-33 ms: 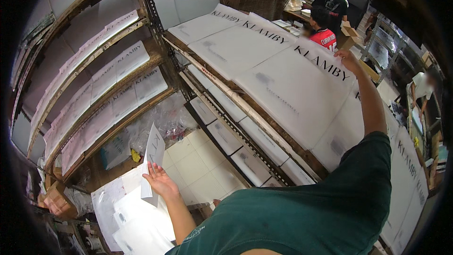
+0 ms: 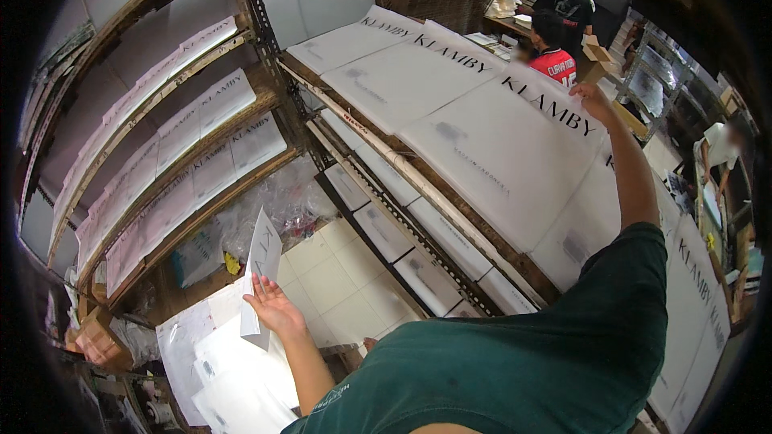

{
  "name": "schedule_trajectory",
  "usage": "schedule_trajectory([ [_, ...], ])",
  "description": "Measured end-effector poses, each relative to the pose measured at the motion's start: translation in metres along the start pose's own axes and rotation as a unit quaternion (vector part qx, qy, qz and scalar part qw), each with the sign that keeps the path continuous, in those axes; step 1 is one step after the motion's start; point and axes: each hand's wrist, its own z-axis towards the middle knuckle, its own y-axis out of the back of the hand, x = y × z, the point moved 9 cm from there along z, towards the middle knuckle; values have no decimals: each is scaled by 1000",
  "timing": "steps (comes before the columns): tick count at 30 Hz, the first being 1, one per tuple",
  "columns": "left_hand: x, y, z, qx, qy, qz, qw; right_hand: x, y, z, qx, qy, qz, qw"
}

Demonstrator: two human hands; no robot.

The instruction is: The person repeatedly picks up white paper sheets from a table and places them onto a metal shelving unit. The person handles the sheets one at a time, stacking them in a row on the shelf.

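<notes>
In a workroom, a large white sheet (image 2: 515,161) printed with dark lettering is pinched at its upper edge between the fingertips and thumb of the right hand (image 2: 592,100), over the top of a long rack (image 2: 386,149) on which similar sheets are laid side by side. To the left of the long rack, a narrower white sheet (image 2: 268,243) is held upright in the left hand (image 2: 274,307), the fingers slightly parted along its edge. Below that sheet, left of the rack, a pile of white sheets (image 2: 233,370) is brightly lit. White packets (image 2: 386,233) are lined up on the long rack's lower level, beside which a tiled floor (image 2: 346,275) is exposed. Farther left of the rack, pale printed sheets are spread over tiered shelves (image 2: 249,80), and clear plastic (image 2: 281,193) is heaped beneath. Beyond the rack's far edge, a person in a red shirt (image 2: 553,63) and a person in a dark shirt (image 2: 568,14) are seen near a cardboard box (image 2: 595,60)
</notes>
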Motion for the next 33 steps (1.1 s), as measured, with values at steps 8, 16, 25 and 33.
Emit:
schedule_trajectory([
  [8, -10, -14, -34, 14, -7, -2, 1000, -9, 2, 7, -22, 64, -63, 996],
  [16, -15, -29, -67, 52, 11, 19, 998, -5, 11, 13, -57, 38, -121, 990],
  [25, -30, -55, -57, 119, 34, -5, 992, 164, 20, 18, -11, 158, -274, 948],
  [33, -26, -31, -52, 137, 108, -30, 984, 222, -30, -96, 268, 110, -235, 928],
])
